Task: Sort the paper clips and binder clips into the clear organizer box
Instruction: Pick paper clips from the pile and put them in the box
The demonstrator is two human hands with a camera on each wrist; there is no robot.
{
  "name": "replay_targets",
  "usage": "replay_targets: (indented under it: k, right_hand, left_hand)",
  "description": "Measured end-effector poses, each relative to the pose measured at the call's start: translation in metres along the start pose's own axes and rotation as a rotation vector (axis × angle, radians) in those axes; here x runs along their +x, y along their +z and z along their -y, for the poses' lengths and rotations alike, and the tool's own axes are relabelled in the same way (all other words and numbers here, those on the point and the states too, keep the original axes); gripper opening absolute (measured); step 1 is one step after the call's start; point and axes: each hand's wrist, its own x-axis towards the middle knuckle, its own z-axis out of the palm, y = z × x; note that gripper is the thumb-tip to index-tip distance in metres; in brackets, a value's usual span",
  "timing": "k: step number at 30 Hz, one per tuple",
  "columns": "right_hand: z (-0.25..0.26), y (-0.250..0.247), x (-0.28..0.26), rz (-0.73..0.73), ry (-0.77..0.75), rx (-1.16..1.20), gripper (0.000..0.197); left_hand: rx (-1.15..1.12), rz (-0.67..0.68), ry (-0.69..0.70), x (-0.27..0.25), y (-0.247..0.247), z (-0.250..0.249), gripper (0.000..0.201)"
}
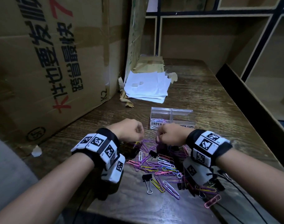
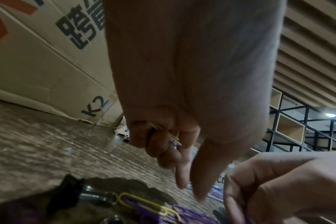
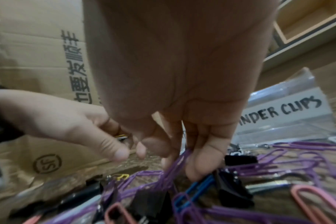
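Fingers [image 2: 163,145] of left hand [image 1: 130,129] curl round a few paper clips, yellow wire showing in the fist, index and thumb pointing down. Right hand [image 1: 169,134] fingers [image 3: 199,159] pinch purple paper clips [image 3: 169,174] at top of the pile; exact count in either hand cannot tell.

Cardboard box [image 1: 49,62], large, with printed characters, stands at 10 o'clock of the hands. Wooden table [image 1: 210,102], dark grain, carries everything. Cubby shelving [image 1: 219,38] with black frame runs behind, 12 to 3 o'clock. One stack of white paper sheets [image 1: 146,84] lies at 12 o'clock, torn tape scraps beside it.

Clear organizer box [image 1: 172,113], one, two compartments, sits just beyond the hands at 12 o'clock; left compartment holds a few paper clips, labels read "PAPER…" and "…NDER CLIPS" [image 3: 286,110].

Pile of loose clips [image 1: 164,167] spreads at 6 o'clock between the wrists: mostly purple, some pink, yellow, white, blue, too tangled to count. Black binder clips: two plainly separate [image 1: 147,178], [image 1: 153,154], more half hidden under the right wrist.
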Motion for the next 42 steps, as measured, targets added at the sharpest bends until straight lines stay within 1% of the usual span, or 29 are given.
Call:
replay_targets:
  k: [1, 2, 4, 5, 7, 9, 11, 13, 16, 18, 20, 21, 24, 25, 26, 27, 29, 30, 33, 35, 37, 39, 41, 42]
  right_hand:
    - [0.000, 0.002, 0.000, -0.014, -0.017, -0.042, 0.022]
    - [0.000, 0.004, 0.000, -0.027, -0.037, -0.083, 0.029]
    - [0.001, 0.006, -0.003, -0.044, -0.080, -0.138, 0.040]
    - [0.000, 0.006, -0.003, -0.046, -0.096, -0.138, 0.041]
    - [-0.001, 0.005, -0.002, -0.023, -0.114, -0.130, 0.038]
    - [-0.001, 0.003, -0.001, -0.008, -0.105, -0.125, 0.034]
    - [-0.004, 0.001, 0.001, -0.023, -0.080, -0.090, 0.027]
    - [-0.008, 0.001, 0.002, -0.019, -0.055, 0.037, 0.020]
    - [-0.011, 0.000, 0.001, 0.035, -0.056, 0.414, 0.018]
    - [-0.011, -0.004, -0.002, 0.010, -0.071, 0.548, 0.016]
    - [-0.010, -0.013, -0.004, -0.077, -0.094, 0.578, 0.014]
    - [-0.010, -0.019, -0.004, -0.165, -0.106, 0.553, 0.013]
    - [-0.010, -0.038, -0.002, -0.523, -0.090, 0.400, 0.009]
    - [-0.010, -0.044, 0.000, -0.599, -0.077, 0.353, 0.008]
    - [-0.011, -0.048, 0.003, -0.619, -0.066, 0.300, 0.009]
    - [-0.011, -0.051, 0.004, -0.585, -0.054, 0.231, 0.013]
    - [-0.013, -0.052, 0.005, -0.463, -0.021, 0.125, 0.024]
    - [-0.014, -0.052, 0.005, -0.450, -0.013, 0.115, 0.025]
    - [-0.017, -0.048, -0.004, -0.540, -0.025, 0.101, 0.010]
    - [-0.017, -0.043, -0.012, -0.519, -0.045, 0.053, 0.010]
    - [-0.015, -0.037, -0.018, -0.405, -0.094, 0.005, 0.010]
    - [-0.009, -0.028, -0.021, -0.239, -0.165, -0.029, 0.009]
    - [-0.003, -0.016, -0.017, -0.128, -0.174, -0.091, 0.022]
    - [-0.002, -0.009, -0.011, -0.108, -0.167, -0.138, 0.028]
  left_hand:
    - [0.050, 0.023, -0.007, -0.001, 0.002, 0.003, 0.019]
    - [0.087, 0.036, -0.014, -0.001, 0.005, 0.006, 0.022]
    - [0.105, 0.018, -0.013, 0.000, 0.009, 0.011, 0.018]
    - [0.104, 0.004, -0.008, 0.002, 0.011, 0.013, 0.014]
    - [0.102, 0.003, -0.004, 0.003, 0.013, 0.015, 0.010]
    - [0.101, 0.021, -0.008, 0.002, 0.013, 0.015, 0.013]
    - [0.090, 0.021, -0.013, 0.002, 0.012, 0.014, 0.013]
    - [0.044, -0.012, 0.002, 0.002, 0.009, 0.015, 0.010]
    - [-0.050, -0.051, 0.026, 0.004, 0.002, 0.014, 0.007]
    - [-0.132, -0.081, 0.049, 0.005, -0.001, 0.010, 0.004]
    - [-0.220, -0.143, 0.087, 0.007, -0.006, 0.003, 0.010]
    - [-0.276, -0.175, 0.104, 0.010, -0.009, -0.002, 0.014]
    - [-0.416, -0.280, 0.126, 0.027, -0.016, -0.020, 0.020]
    - [-0.422, -0.320, 0.122, 0.035, -0.017, -0.025, 0.021]
    - [-0.419, -0.357, 0.116, 0.042, -0.018, -0.031, 0.021]
    - [-0.414, -0.389, 0.110, 0.049, -0.018, -0.037, 0.020]
    - [-0.401, -0.424, 0.118, 0.059, -0.017, -0.048, 0.022]
    - [-0.377, -0.424, 0.129, 0.063, -0.016, -0.052, 0.023]
    - [-0.268, -0.377, 0.155, 0.071, -0.008, -0.059, 0.026]
    - [-0.247, -0.360, 0.158, 0.072, -0.003, -0.058, 0.030]
    - [-0.209, -0.366, 0.172, 0.068, -0.001, -0.057, 0.030]
    - [-0.172, -0.385, 0.194, 0.058, -0.004, -0.052, 0.023]
    - [-0.147, -0.386, 0.202, 0.043, -0.009, -0.045, 0.012]
    - [-0.125, -0.361, 0.194, 0.035, -0.012, -0.041, 0.008]
